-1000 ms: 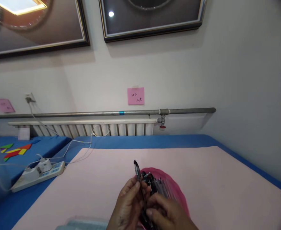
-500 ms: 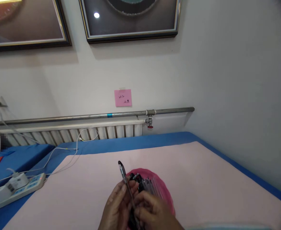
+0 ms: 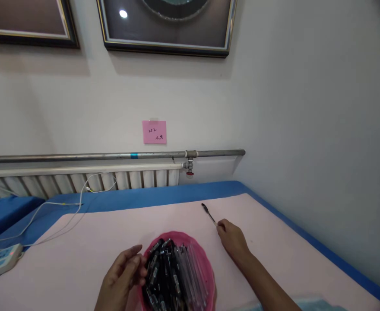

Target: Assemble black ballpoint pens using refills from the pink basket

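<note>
The blue counter (image 3: 164, 195) carries a pink basket (image 3: 210, 276) near the middle, the left hand (image 3: 124, 274) loosely parted beside its left rim, the right hand (image 3: 232, 240) farther right pinching a black-ended pen (image 3: 209, 213), and clear tubes (image 3: 191, 276) right of black pen parts (image 3: 166, 274) inside the basket.

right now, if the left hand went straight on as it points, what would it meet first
The left hand would likely meet the pink bowl, at its left rim; depth is unclear, so they may already touch.
</note>
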Available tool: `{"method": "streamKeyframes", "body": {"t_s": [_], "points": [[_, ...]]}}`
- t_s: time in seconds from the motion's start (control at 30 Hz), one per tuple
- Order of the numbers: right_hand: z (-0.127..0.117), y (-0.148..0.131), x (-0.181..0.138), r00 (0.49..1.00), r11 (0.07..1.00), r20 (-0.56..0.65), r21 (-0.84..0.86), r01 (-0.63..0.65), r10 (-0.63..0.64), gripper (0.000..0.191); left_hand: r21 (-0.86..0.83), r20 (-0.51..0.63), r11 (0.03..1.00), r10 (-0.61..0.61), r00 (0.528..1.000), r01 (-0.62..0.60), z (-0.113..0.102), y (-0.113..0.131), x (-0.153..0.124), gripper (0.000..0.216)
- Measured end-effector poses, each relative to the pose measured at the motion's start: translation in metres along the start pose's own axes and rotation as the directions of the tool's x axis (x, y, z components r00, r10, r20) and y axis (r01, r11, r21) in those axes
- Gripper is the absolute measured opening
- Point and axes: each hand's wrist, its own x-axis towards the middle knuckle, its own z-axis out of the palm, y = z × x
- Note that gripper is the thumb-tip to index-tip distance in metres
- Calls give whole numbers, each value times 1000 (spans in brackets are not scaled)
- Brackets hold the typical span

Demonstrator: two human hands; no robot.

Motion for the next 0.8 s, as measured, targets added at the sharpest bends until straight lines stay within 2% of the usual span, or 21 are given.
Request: {"method": "streamKeyframes", "body": {"t_s": [0.1,0.23,0.4,0.57,0.7,0.8], "points": [[4,2,4,1000,995,16,-91,28,-26,21,41,27,999,-24,999,23,-2,-2,2,46],[2,-1,1,999,993,-8,-108,51,-52,14,79,59,997,-27,998,23,-3,2,2,42],[-7,-18,-17,996,997,-42,-3,80,-80,18,119,64,993,15,998,-23,-3,11,1,36],[-11,-51,-44,977,977,94,110,182,-192,19,253,80,962,85,993,-102,-6,12,1,23],[-3,-64,-57,943,966,230,153,207,-239,19,447,112,879,128,985,-165,-8,13,-1,17],[3,-64,-59,940,972,263,142,187,-219,17,610,184,738,223,957,-289,-8,11,-2,16]]}}
